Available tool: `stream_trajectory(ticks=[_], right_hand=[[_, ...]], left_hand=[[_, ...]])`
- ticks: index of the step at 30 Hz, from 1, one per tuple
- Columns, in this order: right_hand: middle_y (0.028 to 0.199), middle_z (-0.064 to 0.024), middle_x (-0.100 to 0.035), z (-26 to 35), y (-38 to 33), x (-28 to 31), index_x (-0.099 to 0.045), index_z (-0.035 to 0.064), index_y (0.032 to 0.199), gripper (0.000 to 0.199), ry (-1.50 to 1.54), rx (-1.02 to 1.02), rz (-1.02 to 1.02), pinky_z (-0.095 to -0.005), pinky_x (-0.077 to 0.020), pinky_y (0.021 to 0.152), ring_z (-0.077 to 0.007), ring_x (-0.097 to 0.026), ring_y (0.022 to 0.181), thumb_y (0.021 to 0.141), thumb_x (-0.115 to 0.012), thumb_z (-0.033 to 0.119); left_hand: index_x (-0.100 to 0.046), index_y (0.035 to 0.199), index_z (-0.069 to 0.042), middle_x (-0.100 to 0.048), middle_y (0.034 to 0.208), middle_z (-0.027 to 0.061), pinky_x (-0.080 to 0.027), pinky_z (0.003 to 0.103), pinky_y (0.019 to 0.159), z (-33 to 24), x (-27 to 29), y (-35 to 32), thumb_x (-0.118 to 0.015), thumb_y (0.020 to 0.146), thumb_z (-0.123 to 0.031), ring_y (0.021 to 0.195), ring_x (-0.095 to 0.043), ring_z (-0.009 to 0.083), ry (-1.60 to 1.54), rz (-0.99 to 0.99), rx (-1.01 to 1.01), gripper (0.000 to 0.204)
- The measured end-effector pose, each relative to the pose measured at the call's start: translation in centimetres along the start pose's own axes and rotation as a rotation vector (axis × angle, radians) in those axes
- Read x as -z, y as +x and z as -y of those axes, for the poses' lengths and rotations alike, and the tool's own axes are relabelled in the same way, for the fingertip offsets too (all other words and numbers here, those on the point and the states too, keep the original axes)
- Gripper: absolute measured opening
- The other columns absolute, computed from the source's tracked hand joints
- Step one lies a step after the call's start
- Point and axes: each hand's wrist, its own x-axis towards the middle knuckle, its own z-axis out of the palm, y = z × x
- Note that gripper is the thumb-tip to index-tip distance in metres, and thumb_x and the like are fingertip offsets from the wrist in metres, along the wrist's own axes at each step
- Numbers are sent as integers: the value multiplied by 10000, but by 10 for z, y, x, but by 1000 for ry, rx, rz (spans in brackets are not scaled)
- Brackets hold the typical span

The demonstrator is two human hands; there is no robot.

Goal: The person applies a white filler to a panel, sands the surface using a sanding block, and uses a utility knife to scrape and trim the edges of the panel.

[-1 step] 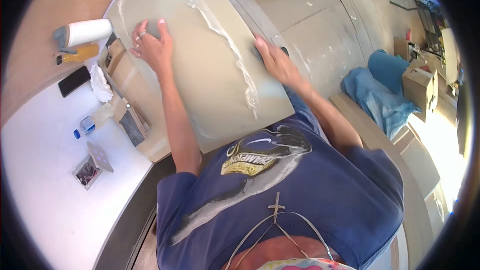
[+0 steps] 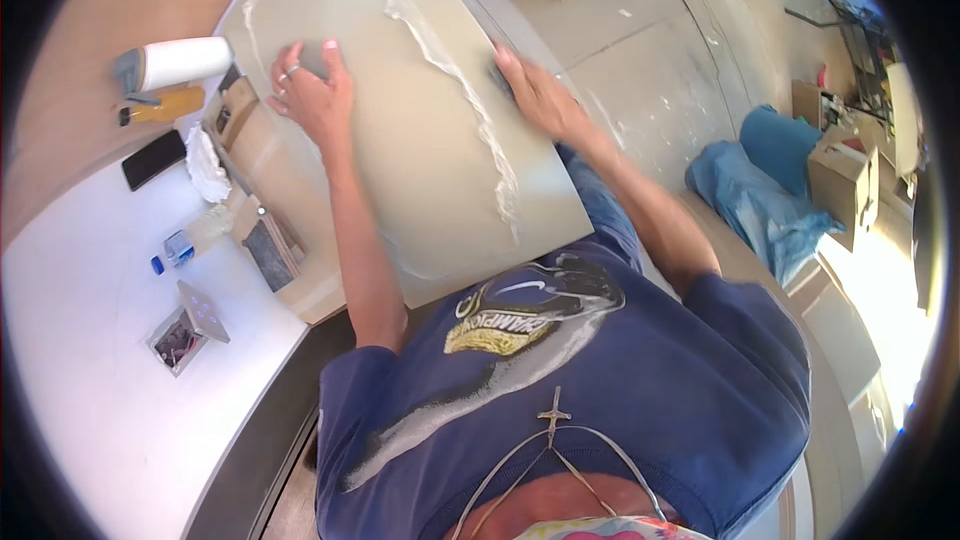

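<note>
A large pale greenish-beige panel [image 2: 420, 190] lies before me, with a ragged whitish line of dust or residue [image 2: 480, 130] running along its length. My left hand [image 2: 315, 100] rests on its left part, thumb apart and fingers slightly bent, a ring on one finger. At the panel's right edge, my right hand [image 2: 540, 100] is closed round a dark grey pad-like piece [image 2: 505, 80]. Most of that piece is hidden by the hand, so its exact kind does not show.
Left of the panel are a white roll [image 2: 185, 60], an orange-yellow bottle [image 2: 170, 105], a phone [image 2: 155, 160], a small water bottle [image 2: 178, 248] and an open socket box [image 2: 180, 340]. Blue plastic sheeting [image 2: 745, 180] and a cardboard box [image 2: 843, 180] lie at right.
My right hand has shifted slightly farther along the panel's right edge, away from me. My left hand stays at about the same spot on the panel.
</note>
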Motion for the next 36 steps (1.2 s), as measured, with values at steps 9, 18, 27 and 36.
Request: stream_trajectory(ticks=[9, 18, 27, 36], right_hand=[[1398, -290, -588, 19, 158, -20, -530, -8, 1432, 708, 30, 155, 32, -458, -379, 1136, -434, -529, 1337, 1096, -261, 554], [1338, -327, -607, 42, 211, -23, -619, -55, 1306, 714, 22, 156, 17, -466, -395, 1109, -474, -555, 1282, 1099, -263, 528], [1340, -316, -612, 40, 265, -37, -613, -48, 1303, 684, -21, 305, 33, -482, -399, 1101, -475, -552, 1280, 1093, -260, 500], [1268, -347, -652, 71, 385, -9, -657, -105, 1228, 784, -111, 213, -15, -457, -416, 1099, -458, -583, 1287, 1092, -252, 553]], left_hand=[[-559, 1346, -115, -491, 1495, 140, -164, 682, 1210, 2, 1, -2, -667, 938, -460, 1458, -396, 337, -3, 14, 28, 546], [-589, 1321, -116, -507, 1489, 128, -178, 677, 1204, -6, 8, -6, -662, 958, -423, 1452, -407, 317, -12, -19, 32, 480], [-569, 1335, -111, -489, 1504, 118, -161, 664, 1219, 3, 7, -8, -664, 960, -414, 1486, -360, 316, 4, 18, 61, 491], [-558, 1346, -109, -478, 1511, 118, -152, 639, 1232, -24, 5, 8, -665, 961, -395, 1493, -347, 326, -23, 58, 13, 492]])
